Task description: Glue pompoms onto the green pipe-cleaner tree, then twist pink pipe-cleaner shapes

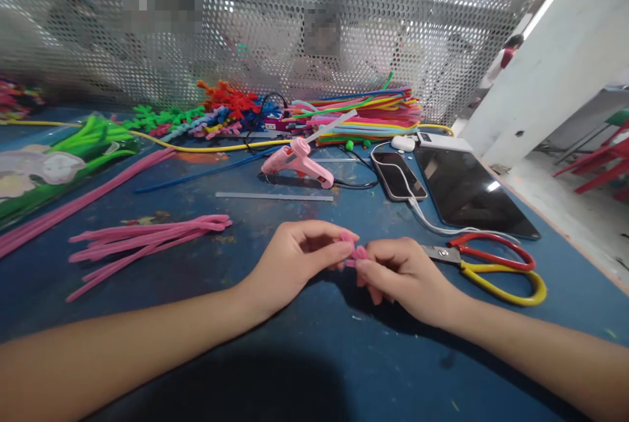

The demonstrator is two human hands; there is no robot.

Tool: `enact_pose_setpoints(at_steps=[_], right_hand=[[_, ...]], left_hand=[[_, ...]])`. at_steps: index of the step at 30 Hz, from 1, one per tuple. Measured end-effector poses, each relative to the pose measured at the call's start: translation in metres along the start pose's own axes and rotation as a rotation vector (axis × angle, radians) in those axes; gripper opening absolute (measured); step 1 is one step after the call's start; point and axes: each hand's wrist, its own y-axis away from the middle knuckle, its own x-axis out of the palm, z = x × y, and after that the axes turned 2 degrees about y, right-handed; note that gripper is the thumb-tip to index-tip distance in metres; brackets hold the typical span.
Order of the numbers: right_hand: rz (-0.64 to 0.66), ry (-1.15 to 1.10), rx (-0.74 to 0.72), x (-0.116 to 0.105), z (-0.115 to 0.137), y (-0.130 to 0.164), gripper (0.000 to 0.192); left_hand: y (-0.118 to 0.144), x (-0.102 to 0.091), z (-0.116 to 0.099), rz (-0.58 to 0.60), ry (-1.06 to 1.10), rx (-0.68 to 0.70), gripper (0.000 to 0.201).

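My left hand (299, 258) and my right hand (400, 274) meet over the blue table (275, 356), and together they pinch a small folded pink pipe cleaner piece (354, 253) between the fingertips. Most of the piece is hidden by my fingers. A bundle of cut pink pipe cleaners (147, 238) lies to the left of my left hand. Scissors with red and yellow handles (491, 263) rest just right of my right hand.
A pink glue gun (297, 161) and a clear glue stick (274, 196) lie ahead. A phone (398, 175) on a white cable and a dark tablet (466, 192) sit at the right. Coloured pipe cleaner piles (358, 117) line the perforated metal screen (275, 22). Green ones (93, 137) lie at left.
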Motion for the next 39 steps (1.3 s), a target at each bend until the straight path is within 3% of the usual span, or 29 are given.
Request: enact_pose_setpoints(at_steps=[6, 13, 18, 21, 24, 26, 27, 30, 33, 39], right_hand=[[-0.007, 0.100, 0.020, 0.002, 0.003, 0.002, 0.030], [0.048, 0.027, 0.053, -0.002, 0.003, 0.000, 0.034], [0.056, -0.132, 0.100, 0.001, 0.001, -0.001, 0.034], [-0.030, -0.106, 0.063, -0.005, -0.001, -0.005, 0.038], [-0.219, 0.104, -0.056, -0.023, -0.002, -0.015, 0.036], [-0.309, 0.292, -0.127, -0.037, -0.004, -0.021, 0.033], [-0.321, 0.379, -0.142, -0.043, -0.005, -0.024, 0.032], [-0.260, 0.559, -0.090, -0.055, -0.009, -0.028, 0.033], [-0.207, 0.681, -0.047, -0.056, -0.014, -0.030, 0.033], [-0.179, 0.870, -0.044, -0.049, -0.023, -0.034, 0.027]], left_hand=[[0.001, -0.001, -0.003, -0.034, -0.284, -0.013, 0.024], [-0.001, -0.003, -0.007, 0.043, -0.168, -0.098, 0.028], [-0.007, -0.006, -0.002, -0.067, -0.057, -0.039, 0.039], [-0.007, -0.007, -0.001, -0.107, -0.068, -0.029, 0.037], [-0.002, -0.005, -0.002, 0.083, -0.399, 0.043, 0.031], [0.004, -0.003, -0.002, 0.285, -0.664, 0.201, 0.022], [0.007, -0.002, -0.001, 0.386, -0.776, 0.299, 0.019], [0.013, 0.001, 0.002, 0.611, -0.976, 0.497, 0.037], [0.014, 0.002, 0.005, 0.679, -0.998, 0.540, 0.038], [0.012, 0.000, 0.010, 0.641, -0.982, 0.603, 0.036]])
